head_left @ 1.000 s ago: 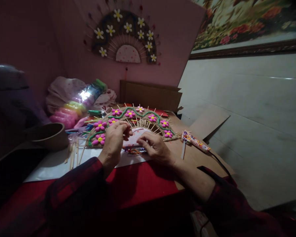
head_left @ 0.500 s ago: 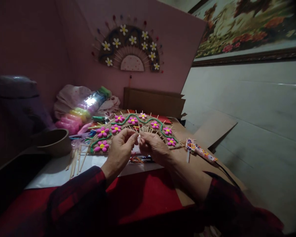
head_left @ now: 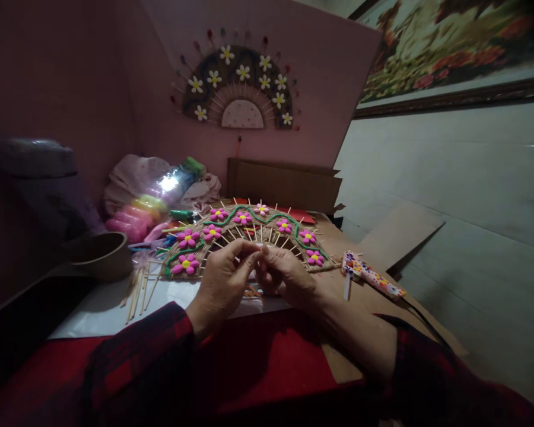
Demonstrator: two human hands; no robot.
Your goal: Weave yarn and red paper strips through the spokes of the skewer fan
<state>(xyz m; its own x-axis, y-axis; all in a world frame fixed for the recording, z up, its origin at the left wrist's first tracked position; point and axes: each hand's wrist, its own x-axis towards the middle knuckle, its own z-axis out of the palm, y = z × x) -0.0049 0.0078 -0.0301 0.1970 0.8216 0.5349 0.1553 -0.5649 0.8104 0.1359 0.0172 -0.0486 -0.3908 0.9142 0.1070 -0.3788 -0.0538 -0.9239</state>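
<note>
My left hand [head_left: 222, 279] and my right hand [head_left: 285, 274] meet in front of me, fingertips pinched together on something too small to make out. Just behind them on the table lies a half-round woven fan decoration [head_left: 249, 234] with pink flowers, a wavy green cord and wooden sticks poking out of its rim. My sleeves are dark red plaid. A small multicoloured item [head_left: 251, 290] lies on the white sheet [head_left: 102, 308] under my hands.
A brown bowl [head_left: 100, 254] and loose wooden sticks [head_left: 136, 290] lie at the left. Bags of coloured material [head_left: 146, 196] sit behind. A spotted glue gun [head_left: 371, 274] lies at the right. A similar fan with white flowers [head_left: 240, 89] hangs on the pink board. Cardboard pieces [head_left: 285, 184] stand behind.
My right hand rose from the table to meet the left hand, and both now pinch together. The view shifted slightly left and down.
</note>
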